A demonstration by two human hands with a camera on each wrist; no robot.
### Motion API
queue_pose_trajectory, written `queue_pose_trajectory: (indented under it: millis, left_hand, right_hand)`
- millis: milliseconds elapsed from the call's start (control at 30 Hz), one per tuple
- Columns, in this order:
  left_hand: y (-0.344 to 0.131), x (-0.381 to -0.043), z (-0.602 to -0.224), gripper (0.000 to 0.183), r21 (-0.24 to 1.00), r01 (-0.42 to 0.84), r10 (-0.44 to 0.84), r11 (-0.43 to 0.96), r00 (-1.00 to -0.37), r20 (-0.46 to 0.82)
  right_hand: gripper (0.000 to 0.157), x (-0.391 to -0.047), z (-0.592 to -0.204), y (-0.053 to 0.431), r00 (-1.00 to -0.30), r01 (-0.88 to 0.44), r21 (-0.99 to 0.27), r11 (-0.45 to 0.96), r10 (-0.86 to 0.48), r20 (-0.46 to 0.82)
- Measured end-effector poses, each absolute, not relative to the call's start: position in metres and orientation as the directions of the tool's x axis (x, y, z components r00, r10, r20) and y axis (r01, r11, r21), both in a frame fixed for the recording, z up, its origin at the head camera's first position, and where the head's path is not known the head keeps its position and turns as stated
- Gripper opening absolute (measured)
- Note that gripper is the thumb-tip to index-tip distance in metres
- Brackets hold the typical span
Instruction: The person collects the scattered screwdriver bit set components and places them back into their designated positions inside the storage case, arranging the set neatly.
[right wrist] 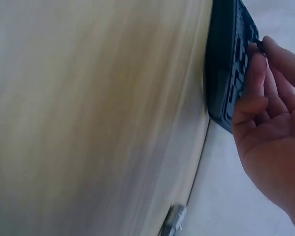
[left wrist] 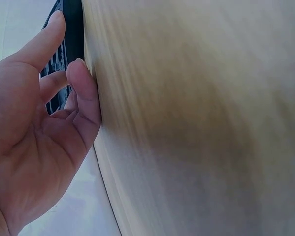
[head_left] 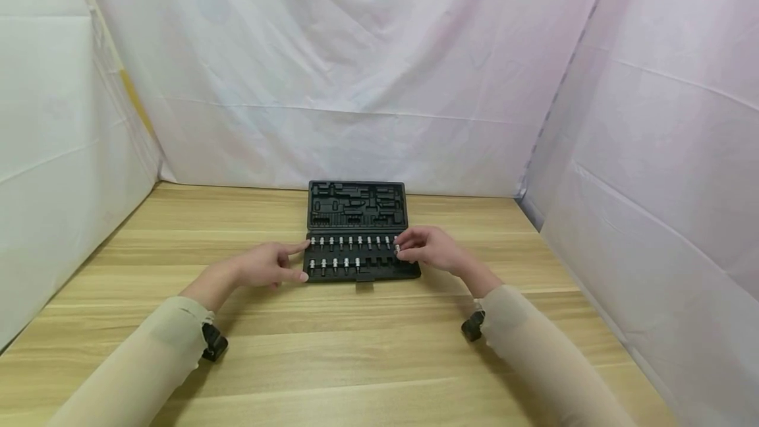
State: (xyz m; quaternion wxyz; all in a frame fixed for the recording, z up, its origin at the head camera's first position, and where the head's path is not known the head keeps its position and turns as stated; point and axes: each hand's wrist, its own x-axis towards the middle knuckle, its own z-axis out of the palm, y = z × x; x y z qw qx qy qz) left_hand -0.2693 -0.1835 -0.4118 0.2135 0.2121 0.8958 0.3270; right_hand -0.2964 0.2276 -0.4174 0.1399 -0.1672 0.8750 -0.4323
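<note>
An open black plastic socket case point(head_left: 332, 277) lies on the table, its lid point(head_left: 358, 183) folded back. Silver bit sockets point(head_left: 335, 263) stand in two rows; the right part of the front row shows bare slots. My right hand point(head_left: 435, 250) is over the case's right end, pinching a small bit socket point(head_left: 397, 249) between thumb and fingers. In the right wrist view the socket's dark tip point(right wrist: 260, 45) shows at my fingertips; the rest is hidden. At the case's left edge my left hand point(head_left: 269, 265) rests with index finger and thumb extended against it, holding nothing.
The wooden table point(head_left: 367, 348) is bounded by white cloth at the back point(head_left: 356, 84) and both sides. In the right wrist view a shiny metal cylinder point(right wrist: 174, 220) appears at the bottom edge. Dark wrist cameras sit under both sleeves.
</note>
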Motion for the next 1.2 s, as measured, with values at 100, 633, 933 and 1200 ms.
queue_pose_trajectory:
  millis: [100,633,933,1200]
  left_hand:
    - [-0.184,-0.27,-0.412,0.091,0.678,0.24,0.52,0.695,-0.819,-0.243]
    - [-0.185,-0.271,-0.414,0.092,0.674,0.245,0.522,0.696,-0.818,-0.242]
    - [-0.185,-0.271,-0.414,0.092,0.683,0.24,0.526,0.69,-0.815,-0.245]
    - [-0.184,-0.271,-0.413,0.092,0.678,0.244,0.525,0.693,-0.816,-0.244]
  right_hand:
    - [0.03,-0.3,-0.419,0.217,-0.907,-0.158,-0.799,0.58,-0.405,-0.115]
    - [0.015,-0.308,-0.42,0.171,-0.883,-0.22,-0.773,0.594,-0.459,-0.102]
    - [0.014,-0.314,-0.423,0.166,-0.889,-0.243,-0.736,0.631,-0.449,-0.092]
    - [0.015,-0.313,-0.422,0.165,-0.873,-0.268,-0.697,0.665,-0.473,-0.116]
